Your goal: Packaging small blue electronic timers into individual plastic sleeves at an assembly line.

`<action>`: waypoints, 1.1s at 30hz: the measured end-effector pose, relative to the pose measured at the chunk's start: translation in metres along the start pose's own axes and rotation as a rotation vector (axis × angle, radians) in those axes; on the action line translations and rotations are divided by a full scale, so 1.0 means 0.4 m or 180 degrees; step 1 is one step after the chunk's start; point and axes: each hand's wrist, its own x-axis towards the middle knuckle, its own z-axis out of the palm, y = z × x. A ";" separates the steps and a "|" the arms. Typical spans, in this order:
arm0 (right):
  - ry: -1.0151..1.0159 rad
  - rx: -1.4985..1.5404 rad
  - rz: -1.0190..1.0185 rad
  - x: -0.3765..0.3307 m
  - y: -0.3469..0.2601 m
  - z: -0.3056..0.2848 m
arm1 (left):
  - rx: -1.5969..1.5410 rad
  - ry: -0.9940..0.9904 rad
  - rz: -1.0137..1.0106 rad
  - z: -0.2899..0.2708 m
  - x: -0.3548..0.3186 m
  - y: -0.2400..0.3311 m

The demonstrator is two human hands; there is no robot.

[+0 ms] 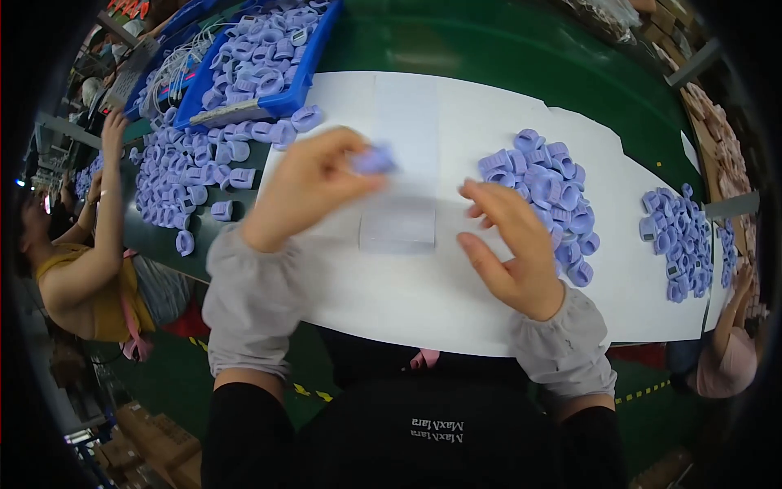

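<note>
My left hand (305, 183) is raised over the white work sheet (342, 285). Its thumb and fingers pinch a small lavender plastic piece (373, 160), smeared by motion. My right hand (517, 244) holds nothing; its fingers are apart, pointing toward the middle of the sheet. Just beyond it on the right spreads a pile of lavender ring-shaped pieces (542, 181), partly hidden by that hand. Between my hands lies a pale rectangular block (397, 228), its material unclear. Grey sleeve covers wrap both my forearms.
A blue bin (305, 85) full of similar pieces stands at the far left, with more loose pieces (175, 175) beside it. Another pile (676, 240) lies at the far right. A co-worker (90, 269) is on the left, another (729, 359) on the right. Green belt (456, 41) runs behind.
</note>
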 end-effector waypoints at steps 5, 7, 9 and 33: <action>-0.0213 0.0701 0.0439 0.002 0.029 -0.015 | -0.1808 -0.1314 0.0006 0.181 0.023 0.012; -0.0347 0.1396 0.0270 -0.011 0.061 -0.024 | -0.2297 -0.1617 -0.0365 0.179 0.010 0.009; -0.0347 0.1399 0.0213 -0.007 0.052 -0.026 | -0.3099 -0.1642 -0.0407 0.184 0.002 0.001; -0.0385 -0.0008 0.0274 -0.022 0.038 0.063 | -0.1739 0.0722 0.0567 0.138 0.023 -0.027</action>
